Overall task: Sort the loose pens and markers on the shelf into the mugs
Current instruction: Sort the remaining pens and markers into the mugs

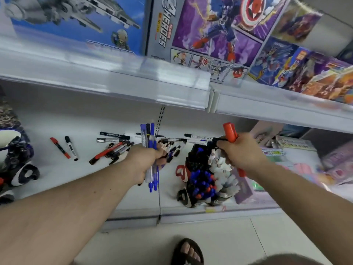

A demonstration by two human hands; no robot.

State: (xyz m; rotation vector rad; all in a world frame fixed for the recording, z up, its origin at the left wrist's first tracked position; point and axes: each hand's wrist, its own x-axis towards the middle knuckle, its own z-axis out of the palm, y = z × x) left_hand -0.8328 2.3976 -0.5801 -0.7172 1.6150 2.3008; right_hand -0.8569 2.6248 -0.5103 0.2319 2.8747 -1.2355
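Observation:
My left hand (146, 161) grips a bundle of blue pens (150, 138) upright over the middle of the lower shelf. My right hand (242, 152) holds a red marker (230, 131) pointing up, together with a couple of black-and-white markers (198, 139) sticking out to the left. Below my right hand stand mugs (198, 180) packed with black, blue, red and white pens. Loose pens and markers (114, 148) lie in a heap behind my left hand. A red marker (60, 148) and a black-capped white marker (71, 148) lie apart at the left.
The white upper shelf (114, 83) overhangs the work area and carries toy boxes (210, 35). Dark mugs (17, 163) stand at the far left. Pastel boxes (305, 165) crowd the right of the lower shelf. My sandalled foot (188, 252) is on the tiled floor.

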